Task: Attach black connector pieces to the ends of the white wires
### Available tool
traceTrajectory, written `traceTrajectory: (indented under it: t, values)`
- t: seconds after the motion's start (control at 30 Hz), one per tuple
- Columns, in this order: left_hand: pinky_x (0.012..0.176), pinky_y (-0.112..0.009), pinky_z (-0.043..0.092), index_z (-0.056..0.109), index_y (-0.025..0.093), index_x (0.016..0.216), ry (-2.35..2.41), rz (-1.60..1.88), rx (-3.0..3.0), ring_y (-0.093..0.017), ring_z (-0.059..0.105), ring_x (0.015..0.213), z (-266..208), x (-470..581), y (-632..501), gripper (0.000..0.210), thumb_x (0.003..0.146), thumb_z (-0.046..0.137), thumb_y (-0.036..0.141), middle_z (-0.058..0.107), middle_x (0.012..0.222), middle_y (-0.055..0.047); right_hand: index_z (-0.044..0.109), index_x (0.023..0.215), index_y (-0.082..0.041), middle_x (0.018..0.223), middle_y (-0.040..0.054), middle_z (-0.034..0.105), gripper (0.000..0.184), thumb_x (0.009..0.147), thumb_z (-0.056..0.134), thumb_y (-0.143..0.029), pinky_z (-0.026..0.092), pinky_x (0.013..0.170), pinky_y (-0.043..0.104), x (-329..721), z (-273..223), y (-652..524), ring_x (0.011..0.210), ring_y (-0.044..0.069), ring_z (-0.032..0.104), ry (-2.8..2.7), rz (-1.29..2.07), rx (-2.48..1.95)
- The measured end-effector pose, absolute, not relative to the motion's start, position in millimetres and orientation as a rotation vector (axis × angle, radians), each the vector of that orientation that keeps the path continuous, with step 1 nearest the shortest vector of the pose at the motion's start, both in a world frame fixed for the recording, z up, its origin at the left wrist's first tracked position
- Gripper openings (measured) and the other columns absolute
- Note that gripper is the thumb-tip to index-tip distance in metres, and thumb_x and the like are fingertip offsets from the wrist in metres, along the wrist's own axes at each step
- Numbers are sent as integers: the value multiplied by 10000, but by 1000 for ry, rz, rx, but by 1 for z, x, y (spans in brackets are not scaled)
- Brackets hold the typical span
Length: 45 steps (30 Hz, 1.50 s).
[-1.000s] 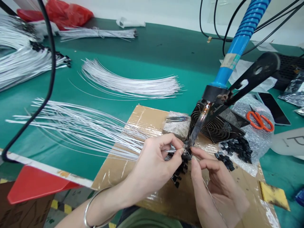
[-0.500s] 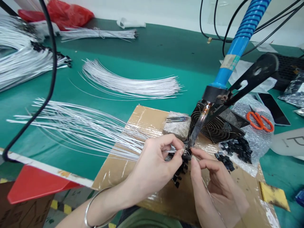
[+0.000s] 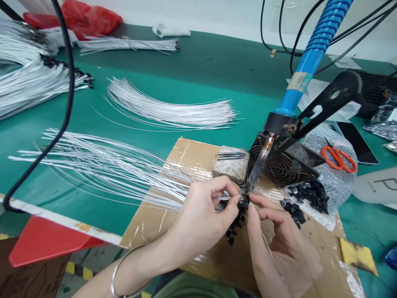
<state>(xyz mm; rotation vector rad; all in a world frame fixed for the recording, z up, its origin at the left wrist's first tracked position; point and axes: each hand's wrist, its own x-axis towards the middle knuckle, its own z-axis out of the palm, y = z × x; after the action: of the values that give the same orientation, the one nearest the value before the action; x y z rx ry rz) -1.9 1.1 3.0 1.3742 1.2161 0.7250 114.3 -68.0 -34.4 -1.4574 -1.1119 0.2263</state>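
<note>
While the left hand [image 3: 203, 213] is pinching what looks like a white wire [image 3: 228, 198] just left of the iron [image 3: 257, 170] tip, the right hand [image 3: 281, 244] is gripping a thin metal strand [image 3: 273, 260] just right of it. Neat work is probably depending on steady fingers, clear of the likely hot shaft. Black clips [image 3: 230, 239] are lying just below the left fingers; well right, a pale bottle [image 3: 372, 188] is showing "P".

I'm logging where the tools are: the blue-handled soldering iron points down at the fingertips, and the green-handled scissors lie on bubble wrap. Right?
Not quite: the scissors have orange handles, not green, as the head view shows. The blue-handled soldering iron does point down at the fingertips, and the scissors do lie on bubble wrap.
</note>
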Motion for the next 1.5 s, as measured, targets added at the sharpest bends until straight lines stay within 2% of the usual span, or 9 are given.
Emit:
traceTrajectory:
  t: [0.1,0.27,0.63,0.73,0.83,0.97,1.13,1.3,1.5]
  values:
    - [555,-275,380,689,161,761,1217,729,1377,-129,504,617,3,-2,0,105,809,642,242,740,852,-66,715,850,-226,1012,28,835,145,890,785,-105,605,906,228,115,-35,-68,903,147,805,-1133,243,-1440]
    - [608,-288,430,681,169,767,1178,755,1372,-196,647,765,3,-3,0,95,817,637,236,744,860,-80,715,840,-233,1016,47,838,133,910,776,-139,621,888,283,115,-31,-69,910,181,809,-1116,263,-1477]
    - [618,-301,418,675,174,752,1209,671,1359,-215,654,777,1,-6,2,135,808,643,293,740,849,-90,687,824,-211,1048,85,840,142,951,752,-213,620,865,280,122,-35,-75,940,196,810,-1105,374,-1496]
    - [558,-282,354,686,172,767,1235,622,1390,-166,567,660,-1,-11,-3,134,821,645,288,725,811,-68,708,931,-215,888,32,822,104,996,724,-294,615,767,233,131,-40,-79,786,156,792,-1035,350,-1596]
    - [561,-277,359,694,173,779,1223,607,1404,-171,586,688,-3,-17,-10,135,850,653,281,734,841,-73,746,902,-223,701,-27,738,231,1060,632,-347,551,606,170,139,-44,-84,597,106,702,-1121,372,-1679]
    - [562,-268,377,709,177,811,1188,533,1427,-169,602,693,-8,-23,-19,168,919,646,288,740,875,-75,758,832,-227,655,-32,682,306,1049,635,-403,498,565,191,134,-42,-89,588,117,640,-1132,656,-1651]
    - [575,-267,395,720,179,871,1140,495,1523,-168,623,734,-11,-27,-25,196,994,591,259,757,966,-86,674,735,-214,607,-42,578,365,995,685,-471,410,545,225,120,-37,-93,561,115,511,-890,933,-1594]
    - [570,-256,420,701,185,936,1132,553,1632,-160,634,751,-10,-31,-26,146,1009,590,247,716,1023,-82,682,746,-210,621,-43,569,378,974,699,-511,403,547,213,120,-39,-96,560,101,484,-774,1020,-1587]
    - [584,-230,453,643,194,835,1069,625,1771,-154,610,785,-8,-33,-25,176,997,578,174,644,974,-58,710,755,-207,636,-31,593,365,958,728,-510,413,530,204,118,-39,-98,545,91,496,-719,1047,-1560]
